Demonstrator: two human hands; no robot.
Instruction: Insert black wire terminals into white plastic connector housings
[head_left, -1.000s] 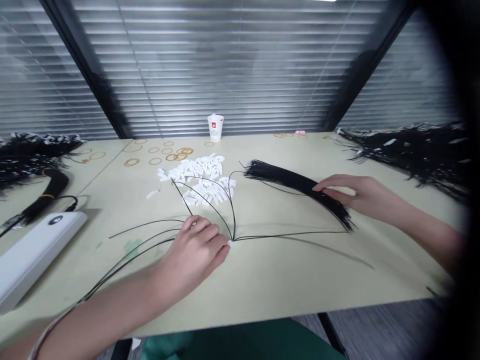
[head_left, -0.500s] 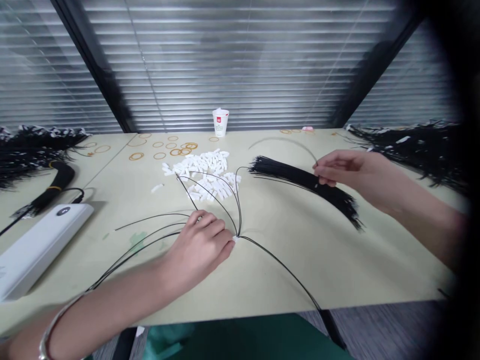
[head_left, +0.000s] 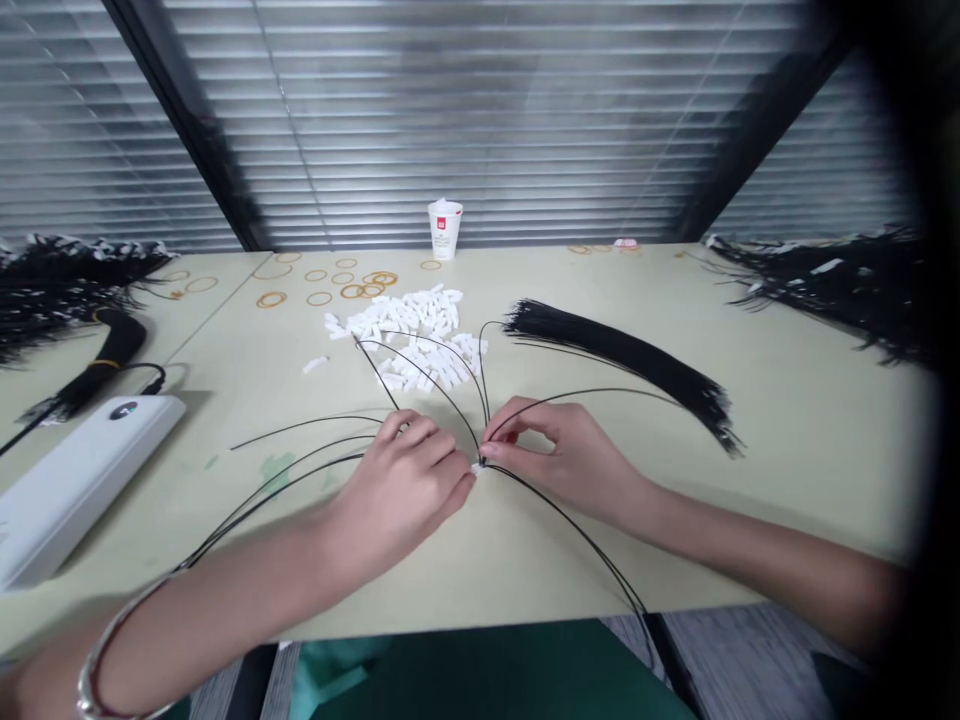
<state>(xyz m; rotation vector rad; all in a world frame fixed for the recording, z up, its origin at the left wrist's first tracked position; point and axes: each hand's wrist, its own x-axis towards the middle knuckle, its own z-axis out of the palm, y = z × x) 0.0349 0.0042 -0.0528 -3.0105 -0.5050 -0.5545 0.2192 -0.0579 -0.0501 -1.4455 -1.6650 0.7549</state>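
My left hand (head_left: 420, 462) is closed round a small white connector (head_left: 477, 468), of which only the end shows at its fingertips. Several thin black wires (head_left: 559, 507) fan out from the connector, some passing behind the hand to the left. My right hand (head_left: 559, 455) pinches one black wire (head_left: 600, 391) close to its end, right at the connector; the rest of that wire arches off to the right. Behind the hands lie a pile of small white connectors (head_left: 409, 312) and a thick bundle of black wires (head_left: 615, 345).
A white power bank (head_left: 82, 490) with a cable lies at the left, near a banded black bundle (head_left: 120, 340). More black wires (head_left: 832, 275) are heaped at the right. Rubber bands (head_left: 271, 299) and a paper cup (head_left: 445, 232) are at the back.
My right hand has moved left and toward me from the black bundle to the connector, bringing one wire with it. My left hand has hardly moved.
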